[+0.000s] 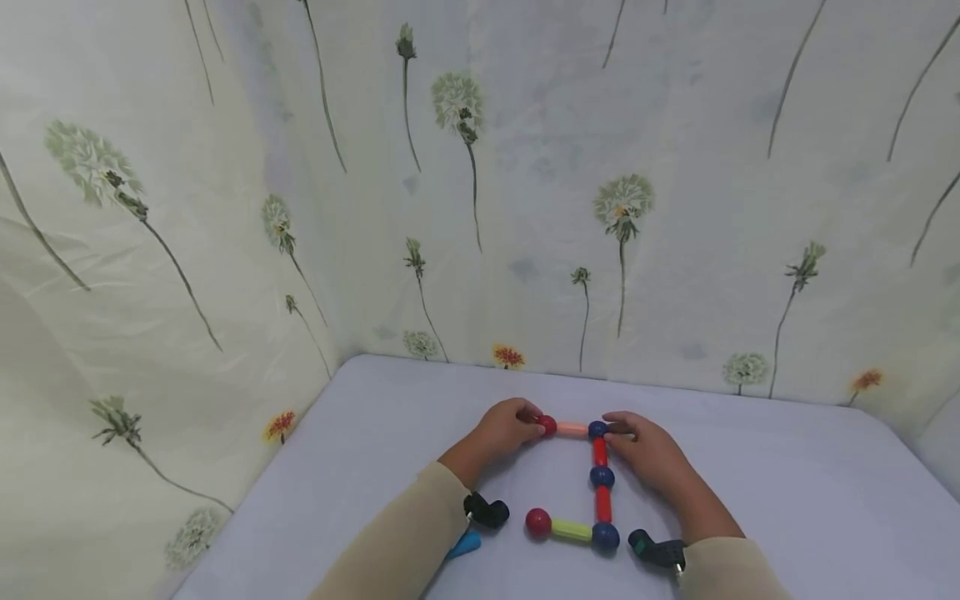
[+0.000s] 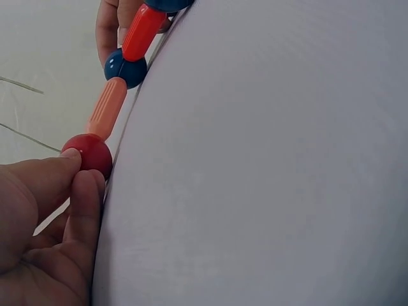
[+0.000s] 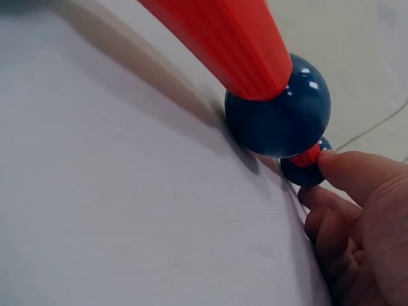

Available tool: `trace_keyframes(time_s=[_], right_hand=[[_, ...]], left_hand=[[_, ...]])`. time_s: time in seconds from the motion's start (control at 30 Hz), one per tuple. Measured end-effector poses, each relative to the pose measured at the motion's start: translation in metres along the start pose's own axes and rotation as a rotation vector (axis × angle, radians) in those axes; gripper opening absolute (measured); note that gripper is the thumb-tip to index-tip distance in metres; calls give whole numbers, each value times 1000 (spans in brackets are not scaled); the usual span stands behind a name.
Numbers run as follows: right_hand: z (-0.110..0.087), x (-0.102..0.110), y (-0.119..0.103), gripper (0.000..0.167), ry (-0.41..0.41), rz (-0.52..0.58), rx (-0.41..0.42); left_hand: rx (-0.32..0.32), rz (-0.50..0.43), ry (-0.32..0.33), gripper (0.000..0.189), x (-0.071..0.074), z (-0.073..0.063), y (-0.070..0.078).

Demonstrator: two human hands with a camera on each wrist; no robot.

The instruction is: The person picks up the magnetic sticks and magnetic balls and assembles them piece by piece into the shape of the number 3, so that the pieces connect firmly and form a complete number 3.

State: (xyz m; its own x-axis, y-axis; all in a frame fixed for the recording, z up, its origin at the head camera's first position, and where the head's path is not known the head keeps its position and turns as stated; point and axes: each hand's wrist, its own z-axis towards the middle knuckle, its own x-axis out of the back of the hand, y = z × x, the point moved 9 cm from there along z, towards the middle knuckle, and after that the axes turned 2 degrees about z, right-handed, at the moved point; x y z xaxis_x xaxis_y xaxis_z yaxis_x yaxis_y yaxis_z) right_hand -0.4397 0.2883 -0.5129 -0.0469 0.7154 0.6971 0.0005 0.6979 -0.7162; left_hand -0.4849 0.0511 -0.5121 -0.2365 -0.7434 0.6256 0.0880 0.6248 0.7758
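Observation:
Several balls and sticks are joined into one bracket-shaped chain on the table. My left hand (image 1: pixel 504 427) pinches the red ball (image 2: pixel 89 155) at its far left end between thumb and fingers. A pink stick (image 1: pixel 572 430) links that ball to the far blue ball (image 1: pixel 597 429). My right hand (image 1: pixel 654 454) holds this blue ball, its thumb by the end of a red stick (image 1: pixel 600 452). Toward me follow the middle blue ball (image 1: pixel 602 477), another red stick (image 1: pixel 603 504) and the near blue ball (image 1: pixel 605 537). From there a yellow-green stick (image 1: pixel 572 530) runs left to a second red ball (image 1: pixel 538 522).
A blue piece (image 1: pixel 465 544) lies by my left forearm, partly hidden by the sleeve. The white-covered table (image 1: pixel 780 467) meets a flower-printed cloth (image 1: pixel 525 208) at its back and left. A black wrist device (image 1: pixel 487 510) sits on each wrist.

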Motion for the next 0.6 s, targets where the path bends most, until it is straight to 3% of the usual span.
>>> trace_keyframes(time_s=[0.27,0.4,0.6], right_hand=[[-18,-3,7,37,5,101,-84],[-35,-10,6,33,-44,128,-72],[-57,-8,3,41,-64,109,-57]], left_hand=[[10,5,7,19,0,-1,-4],[46,-15,9,20,-2,-4,-9],[7,-19,22,20,-1,-4,0]])
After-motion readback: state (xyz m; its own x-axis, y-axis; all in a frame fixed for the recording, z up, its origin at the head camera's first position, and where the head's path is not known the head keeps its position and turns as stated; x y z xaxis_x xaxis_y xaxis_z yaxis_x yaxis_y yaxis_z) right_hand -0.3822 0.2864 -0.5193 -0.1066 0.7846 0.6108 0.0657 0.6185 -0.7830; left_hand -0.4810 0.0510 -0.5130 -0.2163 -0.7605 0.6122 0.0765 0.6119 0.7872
